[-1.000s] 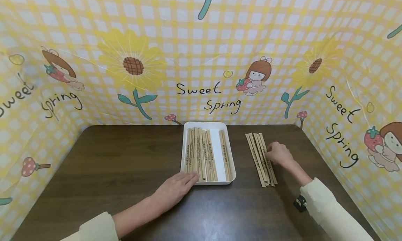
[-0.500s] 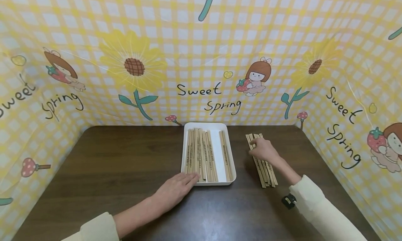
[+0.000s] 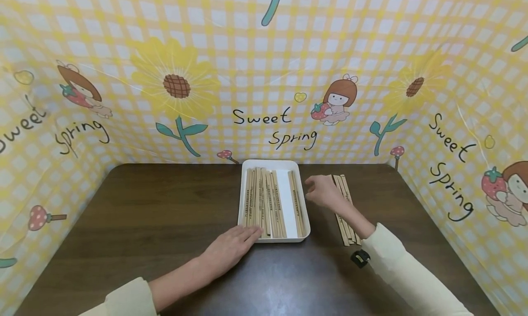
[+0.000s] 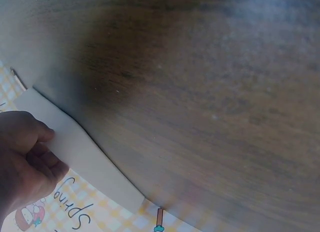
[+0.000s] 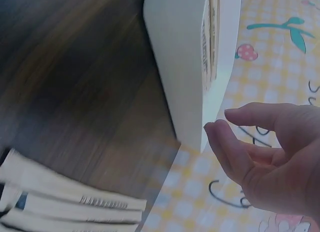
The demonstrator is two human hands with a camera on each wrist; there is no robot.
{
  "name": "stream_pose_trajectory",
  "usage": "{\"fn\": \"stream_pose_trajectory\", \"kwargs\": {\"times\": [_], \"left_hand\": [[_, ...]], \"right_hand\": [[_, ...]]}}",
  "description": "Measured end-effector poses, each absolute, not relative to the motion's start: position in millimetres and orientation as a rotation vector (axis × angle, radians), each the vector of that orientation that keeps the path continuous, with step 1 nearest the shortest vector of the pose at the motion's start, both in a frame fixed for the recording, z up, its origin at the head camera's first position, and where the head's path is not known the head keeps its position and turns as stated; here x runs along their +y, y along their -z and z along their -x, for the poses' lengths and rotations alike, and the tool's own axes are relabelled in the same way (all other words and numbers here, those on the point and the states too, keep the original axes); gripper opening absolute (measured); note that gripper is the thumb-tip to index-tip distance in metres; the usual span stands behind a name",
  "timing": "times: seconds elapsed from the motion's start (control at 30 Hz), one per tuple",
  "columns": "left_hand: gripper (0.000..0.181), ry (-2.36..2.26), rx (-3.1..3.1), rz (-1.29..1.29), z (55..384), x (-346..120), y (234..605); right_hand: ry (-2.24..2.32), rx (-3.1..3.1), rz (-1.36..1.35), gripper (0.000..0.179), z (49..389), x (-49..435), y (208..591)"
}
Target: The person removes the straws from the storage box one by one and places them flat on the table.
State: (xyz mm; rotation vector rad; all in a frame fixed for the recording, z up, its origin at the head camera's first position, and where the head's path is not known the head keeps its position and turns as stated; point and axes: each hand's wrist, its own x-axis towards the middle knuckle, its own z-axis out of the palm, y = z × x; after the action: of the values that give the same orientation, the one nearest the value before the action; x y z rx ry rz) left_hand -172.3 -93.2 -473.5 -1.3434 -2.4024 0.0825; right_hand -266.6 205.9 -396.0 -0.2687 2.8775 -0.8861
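Note:
A white rectangular tray (image 3: 272,240) holds several slim brown paper-wrapped sticks (image 3: 261,201) in a group at its left, with a few more along its right wall. My left hand (image 3: 228,249) grips the tray's near left corner, fingers over the rim, thumb against the outer wall in the left wrist view. My right hand (image 3: 327,192) is beside the tray's right wall with nothing in it. Thumb and forefinger are apart in the right wrist view. Under and behind that hand lies a loose pile of more wrapped sticks (image 3: 346,229), partly hidden by it.
A dark brown wooden table (image 3: 165,206) carries everything. Yellow checked cloth (image 3: 255,78) with printed flowers and figures rises at the back and both sides. A small black device (image 3: 360,258) is strapped at the right sleeve cuff.
My right hand has moved left, from the right side of the loose pile, across it, to the tray's right side. The left hand and the tray have stayed put.

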Motion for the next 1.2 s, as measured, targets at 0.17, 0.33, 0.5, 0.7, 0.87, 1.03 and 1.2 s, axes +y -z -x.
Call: {"fn": "stream_pose_trajectory", "kwargs": {"times": [0.17, 0.33, 0.5, 0.7, 0.87, 1.03, 1.2], "left_hand": [[0.050, -0.072, -2.398, 1.343, 172.8, -93.8, 473.2], [0.049, -0.066, -2.392, 1.343, 173.2, -93.8, 473.1], [0.048, -0.051, -2.398, 1.346, 172.8, -93.2, 472.9], [0.048, -0.047, -2.391, 1.345, 172.1, -92.4, 473.2], [0.048, -0.039, -2.380, 1.345, 172.4, -92.4, 473.1], [0.048, -0.038, -2.391, 1.341, 172.4, -93.0, 472.3], [0.047, -0.031, -2.400, 1.340, 172.1, -93.3, 472.5]], "right_hand": [[0.847, 2.881, 0.280, 0.044, 268.5, 188.1, 395.6], [0.817, 2.853, 0.269, 0.047, 272.7, 174.5, 398.3], [0.787, 2.792, 0.210, 0.042, 276.6, 166.8, 405.3], [0.693, 2.833, 0.270, 0.047, 278.7, 161.3, 412.9], [0.701, 2.810, 0.288, 0.054, 279.1, 159.1, 414.3], [0.668, 2.813, 0.301, 0.051, 280.5, 156.8, 415.7], [0.644, 2.826, 0.323, 0.046, 280.8, 154.2, 417.2]]}}
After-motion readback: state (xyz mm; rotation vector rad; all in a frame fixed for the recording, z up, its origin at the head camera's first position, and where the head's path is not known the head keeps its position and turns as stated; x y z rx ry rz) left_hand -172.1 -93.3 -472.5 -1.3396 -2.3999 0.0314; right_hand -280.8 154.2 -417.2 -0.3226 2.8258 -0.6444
